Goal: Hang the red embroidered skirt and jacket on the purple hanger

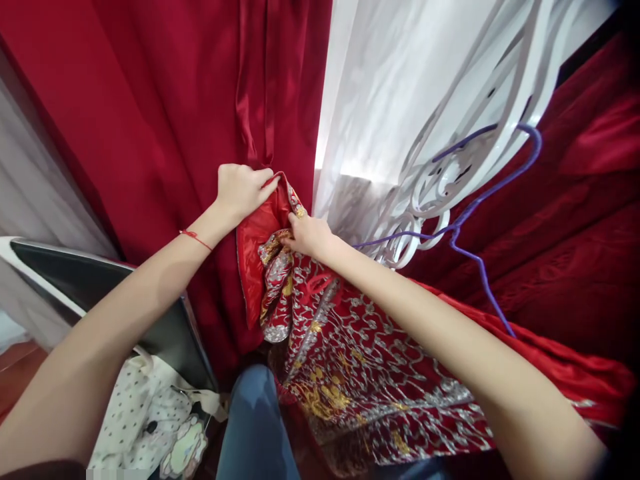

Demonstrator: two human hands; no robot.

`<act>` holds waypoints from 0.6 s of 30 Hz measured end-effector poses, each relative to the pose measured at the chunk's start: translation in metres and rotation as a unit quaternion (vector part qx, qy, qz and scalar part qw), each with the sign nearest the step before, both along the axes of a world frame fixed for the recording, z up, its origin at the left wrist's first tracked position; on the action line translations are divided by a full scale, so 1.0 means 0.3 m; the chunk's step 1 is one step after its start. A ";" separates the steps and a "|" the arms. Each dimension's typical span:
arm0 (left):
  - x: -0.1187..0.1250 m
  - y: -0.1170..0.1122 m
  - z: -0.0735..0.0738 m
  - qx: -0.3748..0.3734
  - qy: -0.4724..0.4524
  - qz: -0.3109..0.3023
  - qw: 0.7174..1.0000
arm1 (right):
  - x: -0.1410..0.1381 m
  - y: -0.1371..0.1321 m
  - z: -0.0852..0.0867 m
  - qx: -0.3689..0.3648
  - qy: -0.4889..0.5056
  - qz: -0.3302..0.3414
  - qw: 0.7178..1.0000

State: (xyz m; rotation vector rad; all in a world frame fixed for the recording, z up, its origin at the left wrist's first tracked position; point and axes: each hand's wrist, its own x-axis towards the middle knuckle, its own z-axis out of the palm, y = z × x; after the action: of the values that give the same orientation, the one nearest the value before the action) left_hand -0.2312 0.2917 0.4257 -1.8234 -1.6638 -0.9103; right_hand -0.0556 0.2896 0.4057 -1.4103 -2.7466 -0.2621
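Note:
A red garment (380,360) with silver and gold embroidery drapes across from the middle to the lower right. My left hand (245,190) is closed on its upper edge, where the plain red lining (254,240) shows. Close by on the right, my right hand (310,235) pinches the embroidered side of the same edge, its fingers partly hidden by folds. Between and below the hands the cloth is bunched up. A purple wire hanger (467,213) hooks over a white scrolled metal frame (525,87), and its lower arm reaches down to the garment.
Dark red curtains (165,87) and a white sheer curtain (380,87) hang ahead. At the lower left are a dark panel with a white edge (55,280) and a polka-dot cloth bag (135,400). My knee in blue jeans (257,427) is below the garment.

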 end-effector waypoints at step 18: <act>0.022 0.014 -0.012 -0.032 -0.002 0.003 0.999 | 0.140 -0.426 0.210 -0.391 0.008 0.344 0.854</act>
State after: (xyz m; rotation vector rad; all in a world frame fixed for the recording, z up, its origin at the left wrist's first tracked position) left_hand -0.2247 0.2960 0.4222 -1.8579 -1.7187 -0.8670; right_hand -0.0137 0.1618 0.4688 -0.3153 -3.2314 0.9724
